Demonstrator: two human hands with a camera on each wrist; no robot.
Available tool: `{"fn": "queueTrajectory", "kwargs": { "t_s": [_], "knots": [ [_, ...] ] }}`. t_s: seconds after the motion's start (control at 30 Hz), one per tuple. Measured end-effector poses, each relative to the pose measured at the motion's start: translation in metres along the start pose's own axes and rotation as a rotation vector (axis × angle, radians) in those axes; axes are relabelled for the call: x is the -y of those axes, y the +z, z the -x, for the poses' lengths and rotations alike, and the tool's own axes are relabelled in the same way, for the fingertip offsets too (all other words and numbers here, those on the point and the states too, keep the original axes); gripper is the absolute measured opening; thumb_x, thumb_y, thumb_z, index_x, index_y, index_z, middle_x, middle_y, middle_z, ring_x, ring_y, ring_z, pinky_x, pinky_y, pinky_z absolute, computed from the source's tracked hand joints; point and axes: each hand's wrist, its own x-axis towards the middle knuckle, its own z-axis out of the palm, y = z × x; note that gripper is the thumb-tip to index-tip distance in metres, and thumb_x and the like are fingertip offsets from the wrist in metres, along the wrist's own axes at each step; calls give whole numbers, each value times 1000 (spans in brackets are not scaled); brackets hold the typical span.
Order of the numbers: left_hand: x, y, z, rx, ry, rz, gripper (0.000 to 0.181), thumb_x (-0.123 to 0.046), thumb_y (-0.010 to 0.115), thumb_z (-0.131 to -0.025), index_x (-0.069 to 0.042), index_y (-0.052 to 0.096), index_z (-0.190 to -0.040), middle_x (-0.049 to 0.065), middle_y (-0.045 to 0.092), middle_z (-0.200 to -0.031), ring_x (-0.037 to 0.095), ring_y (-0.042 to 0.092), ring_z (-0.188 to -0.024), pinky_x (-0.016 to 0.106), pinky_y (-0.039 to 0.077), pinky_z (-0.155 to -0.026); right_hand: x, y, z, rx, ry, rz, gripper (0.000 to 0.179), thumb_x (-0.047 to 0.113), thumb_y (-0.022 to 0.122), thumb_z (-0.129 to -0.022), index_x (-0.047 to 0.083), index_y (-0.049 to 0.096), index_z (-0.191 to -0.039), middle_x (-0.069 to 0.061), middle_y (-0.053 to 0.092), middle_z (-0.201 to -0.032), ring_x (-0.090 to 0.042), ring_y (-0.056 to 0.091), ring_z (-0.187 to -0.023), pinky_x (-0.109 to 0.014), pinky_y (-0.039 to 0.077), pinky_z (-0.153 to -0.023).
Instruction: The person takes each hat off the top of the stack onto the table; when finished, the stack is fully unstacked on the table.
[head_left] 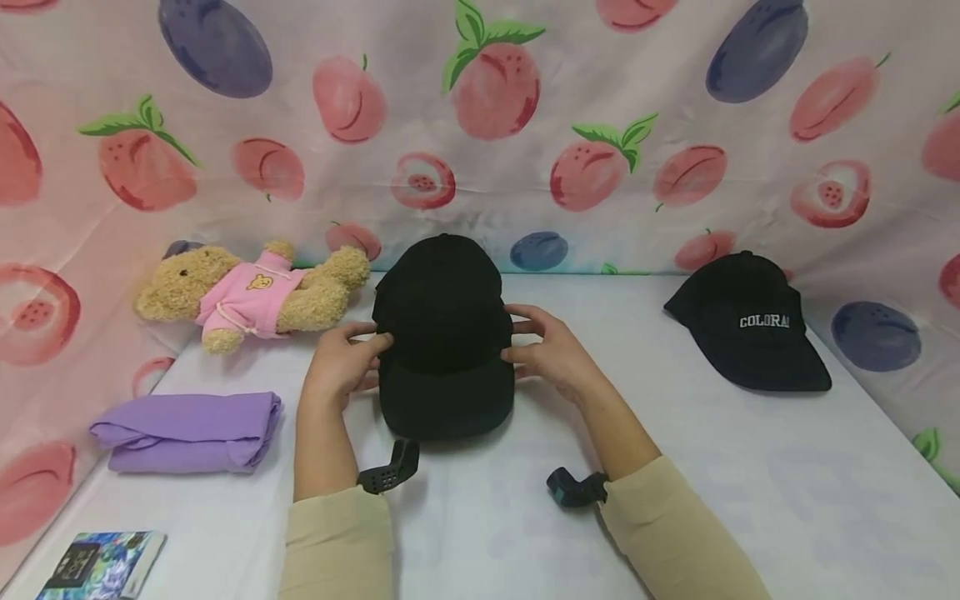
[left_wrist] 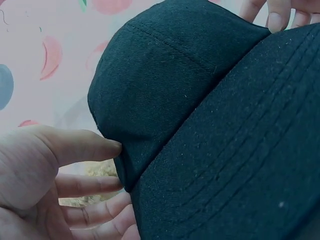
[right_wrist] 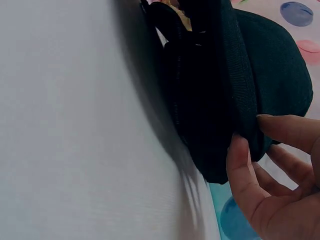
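A plain black baseball cap point(head_left: 444, 333) is held up off the white table between both hands, its brim toward me. My left hand point(head_left: 339, 360) pinches its left edge. In the left wrist view that thumb point(left_wrist: 95, 146) lies on the crown just above the brim seam, with the other fingers behind. On the other side my right hand point(head_left: 561, 357) pinches the right edge. The right wrist view shows the dark hollow underside of the cap point(right_wrist: 200, 110) and its back strap, with one fingertip point(right_wrist: 241, 150) under the rim and the thumb against the outside.
A second black cap point(head_left: 750, 329) with white lettering lies at the right. To the left are a teddy bear point(head_left: 251, 296) in a pink top, a folded purple cloth point(head_left: 191, 433) and a small colourful book or box point(head_left: 101, 565). A fruit-patterned curtain point(head_left: 480, 192) closes the back.
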Motion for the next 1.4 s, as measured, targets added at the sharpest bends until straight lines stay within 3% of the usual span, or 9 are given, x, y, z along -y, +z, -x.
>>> {"fn": "queueTrajectory", "kwargs": {
  "t_s": [0.43,0.77,1.03,1.4],
  "knots": [
    [-10,2,7,-14,43,-21,63,-32,62,-101,-10,44,-157,18,57,-136,23,60,-108,27,61,-80,7,-9,4,-5,-20,-18,72,-3,69,-91,19,46,-155,-18,50,-149,-27,71,-99,-39,64,-79],
    [-16,5,11,-11,87,-7,60,-30,64,-100,-10,48,-154,14,58,-125,23,60,-106,27,61,-78,15,-18,10,-18,-29,-7,71,-1,70,-92,22,47,-155,-13,51,-148,-30,70,-108,-40,63,-84],
    [-20,10,12,4,108,-21,59,-29,65,-100,-8,47,-153,12,53,-119,25,60,-107,35,62,-87,19,-26,12,-27,-31,4,71,-1,70,-92,22,46,-155,-13,50,-150,-32,69,-111,-40,63,-85],
    [-25,16,13,-2,130,-13,58,-27,66,-100,-7,49,-152,8,55,-109,18,58,-94,30,62,-81,25,-34,15,-44,-34,6,71,-1,69,-92,21,46,-155,-13,49,-152,-32,67,-112,-37,63,-83]
  ]
}}
